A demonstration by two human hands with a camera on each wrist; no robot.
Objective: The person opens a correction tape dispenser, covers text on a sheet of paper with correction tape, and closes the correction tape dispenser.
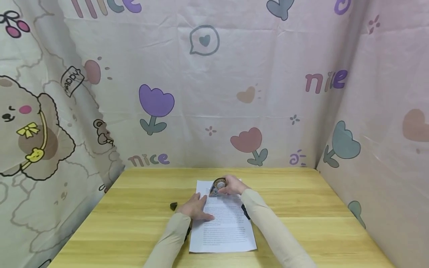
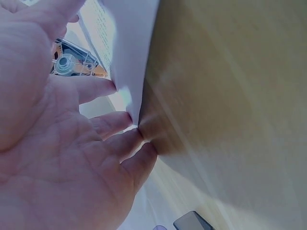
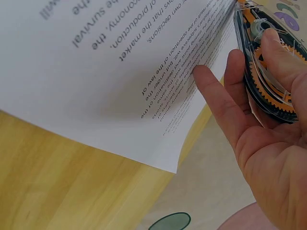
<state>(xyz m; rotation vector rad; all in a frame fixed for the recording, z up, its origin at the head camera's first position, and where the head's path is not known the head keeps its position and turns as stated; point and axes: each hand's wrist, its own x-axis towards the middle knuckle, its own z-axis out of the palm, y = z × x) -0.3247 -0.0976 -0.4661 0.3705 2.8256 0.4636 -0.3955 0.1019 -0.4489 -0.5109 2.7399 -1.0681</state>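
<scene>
A sheet of printed paper (image 1: 224, 234) lies on the wooden table. My left hand (image 1: 194, 207) rests on its left edge with the fingers spread, and the left wrist view shows the fingertips (image 2: 125, 118) at that edge. Between thumb and fingers my right hand (image 1: 232, 185) grips a correction tape (image 1: 218, 184), its tip down at the upper lines of print. Orange gear wheels show through the clear case of the correction tape (image 3: 268, 62) in the right wrist view. One finger of the right hand (image 3: 268, 143) reaches out to the paper (image 3: 120, 96).
A small dark cap-like piece (image 1: 173, 206) lies on the table (image 1: 140, 223) just left of the left hand. Behind the table's far edge hangs a patterned cloth (image 1: 201, 93), with more cloth along both sides.
</scene>
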